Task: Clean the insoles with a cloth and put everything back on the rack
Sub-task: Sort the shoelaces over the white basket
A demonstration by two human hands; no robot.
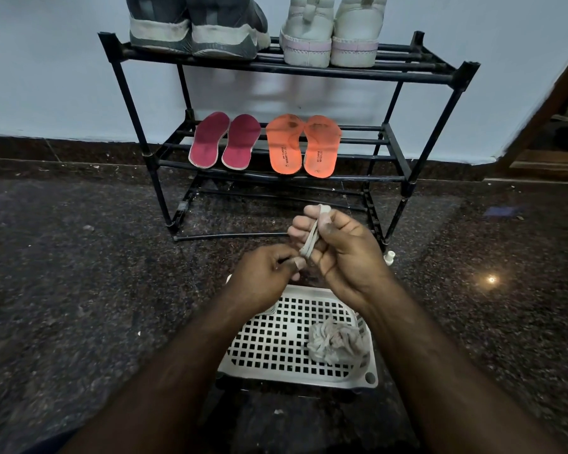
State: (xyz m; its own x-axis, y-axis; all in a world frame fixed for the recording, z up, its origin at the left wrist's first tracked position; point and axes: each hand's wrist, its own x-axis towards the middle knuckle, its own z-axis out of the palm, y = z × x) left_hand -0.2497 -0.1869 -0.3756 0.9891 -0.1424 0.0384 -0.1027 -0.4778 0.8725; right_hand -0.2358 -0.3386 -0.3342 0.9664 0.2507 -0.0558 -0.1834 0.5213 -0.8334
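Two maroon insoles (223,140) and two orange insoles (302,145) lie side by side on the middle shelf of the black rack (417,78). In front of the rack, my right hand (338,247) grips a pale shoelace (312,235) that loops over its fingers. My left hand (266,275) pinches the lace's lower end just left of the right hand. A bundled grey lace or cloth (336,342) lies on the white perforated tray (269,345) below my hands.
Grey sneakers (194,27) and white shoes (332,34) stand on the rack's top shelf. The rack stands against a pale wall on a dark speckled stone floor (79,257). A wooden door frame (558,93) is at the right.
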